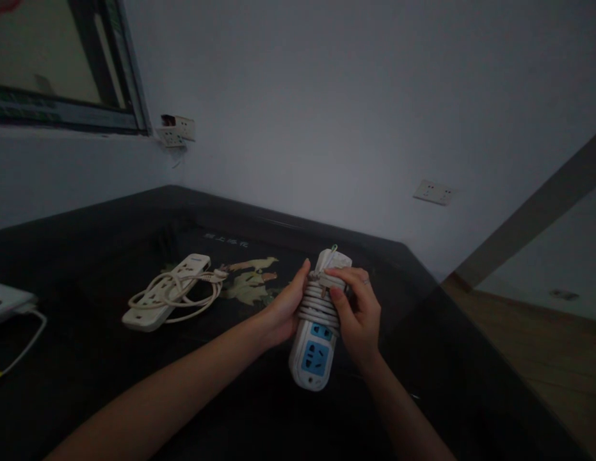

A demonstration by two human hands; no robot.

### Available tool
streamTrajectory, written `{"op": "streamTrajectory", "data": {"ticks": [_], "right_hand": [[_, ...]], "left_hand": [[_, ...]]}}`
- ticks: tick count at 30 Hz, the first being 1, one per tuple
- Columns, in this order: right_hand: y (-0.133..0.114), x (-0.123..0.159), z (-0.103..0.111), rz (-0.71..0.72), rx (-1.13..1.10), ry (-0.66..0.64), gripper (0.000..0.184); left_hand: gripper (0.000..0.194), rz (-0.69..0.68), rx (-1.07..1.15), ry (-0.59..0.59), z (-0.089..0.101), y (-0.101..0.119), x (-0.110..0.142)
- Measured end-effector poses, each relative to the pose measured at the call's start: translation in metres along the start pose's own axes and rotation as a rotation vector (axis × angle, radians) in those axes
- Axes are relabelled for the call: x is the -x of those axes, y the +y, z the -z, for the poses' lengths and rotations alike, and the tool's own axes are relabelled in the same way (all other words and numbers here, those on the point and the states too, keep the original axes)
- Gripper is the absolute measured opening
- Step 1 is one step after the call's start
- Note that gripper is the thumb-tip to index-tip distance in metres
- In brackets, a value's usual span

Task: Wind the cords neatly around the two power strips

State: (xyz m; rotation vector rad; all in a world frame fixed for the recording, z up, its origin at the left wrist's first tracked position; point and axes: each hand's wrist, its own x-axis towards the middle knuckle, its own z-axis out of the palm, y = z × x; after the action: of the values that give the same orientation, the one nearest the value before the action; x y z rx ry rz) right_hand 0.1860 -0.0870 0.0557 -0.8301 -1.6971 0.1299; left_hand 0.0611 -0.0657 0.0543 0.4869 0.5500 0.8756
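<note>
A white power strip (317,355) with blue socket panels is held up over the dark table, its white cord (319,306) wound in several turns around its middle. My left hand (288,307) is wrapped around the strip's left side, thumb up along the edge. On the right, my right hand (360,310) pinches the cord's plug (329,282) against the coils, its metal prongs showing below the thumb. A thin wire-like loop (333,250) sticks out at the strip's far end. The fingers under the strip are hidden.
Left of my hands, another white power strip (148,315) lies on the dark glossy table (221,410) with its cord loosely looped over it. A white device (9,301) with a cable sits at the left edge. Wall sockets (433,192) are on the wall behind.
</note>
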Motion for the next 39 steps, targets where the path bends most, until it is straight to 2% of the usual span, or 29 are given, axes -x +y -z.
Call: {"op": "streamTrajectory", "data": {"ticks": [3, 5, 7, 9, 11, 13, 16, 18, 20, 25, 28, 30, 33, 36, 39], "right_hand": [[0.0, -0.001, 0.0, 0.001, 0.038, 0.004, 0.021], [0.003, -0.003, 0.002, -0.033, 0.033, 0.023, 0.027], [0.008, -0.005, 0.004, -0.126, -0.034, 0.058, 0.035], [0.014, -0.006, 0.004, -0.284, -0.168, 0.049, 0.045], [0.017, -0.005, 0.002, -0.459, -0.349, -0.051, 0.061], [0.016, -0.004, -0.002, -0.557, -0.521, -0.2, 0.078], [0.007, -0.003, -0.008, -0.552, -0.676, -0.367, 0.104], [0.001, -0.003, -0.011, -0.536, -0.699, -0.399, 0.116], [-0.001, -0.002, -0.013, -0.529, -0.689, -0.377, 0.116], [0.003, 0.002, -0.016, -0.492, -0.572, -0.25, 0.099], [0.004, 0.002, -0.014, -0.57, -0.639, -0.271, 0.1], [0.003, 0.0, -0.01, -0.633, -0.726, -0.315, 0.102], [0.0, -0.002, -0.006, -0.64, -0.755, -0.342, 0.1], [-0.005, -0.003, -0.005, -0.593, -0.713, -0.336, 0.097], [-0.009, -0.002, -0.005, -0.549, -0.663, -0.341, 0.094]], "left_hand": [[0.043, 0.003, 0.04, 0.0, 0.0, 0.001, 0.001], [0.043, -0.008, 0.056, 0.011, -0.001, 0.003, 0.002], [0.045, -0.03, 0.063, 0.014, -0.001, 0.007, 0.003], [0.05, -0.076, 0.071, 0.002, -0.001, 0.012, 0.004], [0.056, -0.141, 0.086, -0.026, 0.001, 0.018, 0.004], [0.063, -0.207, 0.101, -0.064, 0.003, 0.022, 0.003], [0.06, -0.267, 0.109, -0.077, 0.005, 0.027, 0.004], [0.056, -0.286, 0.103, -0.062, 0.005, 0.028, 0.004], [0.053, -0.3, 0.092, -0.047, 0.004, 0.026, 0.005], [0.043, -0.376, 0.046, -0.003, 0.001, 0.019, 0.008], [0.04, -0.347, -0.053, -0.025, 0.004, 0.024, 0.009], [0.042, -0.386, -0.149, -0.074, 0.008, 0.031, 0.009], [0.059, -0.478, -0.296, -0.16, 0.012, 0.042, 0.012], [0.082, -0.451, -0.389, -0.277, 0.012, 0.049, 0.019], [0.093, -0.407, -0.434, -0.36, 0.009, 0.051, 0.026]]}}
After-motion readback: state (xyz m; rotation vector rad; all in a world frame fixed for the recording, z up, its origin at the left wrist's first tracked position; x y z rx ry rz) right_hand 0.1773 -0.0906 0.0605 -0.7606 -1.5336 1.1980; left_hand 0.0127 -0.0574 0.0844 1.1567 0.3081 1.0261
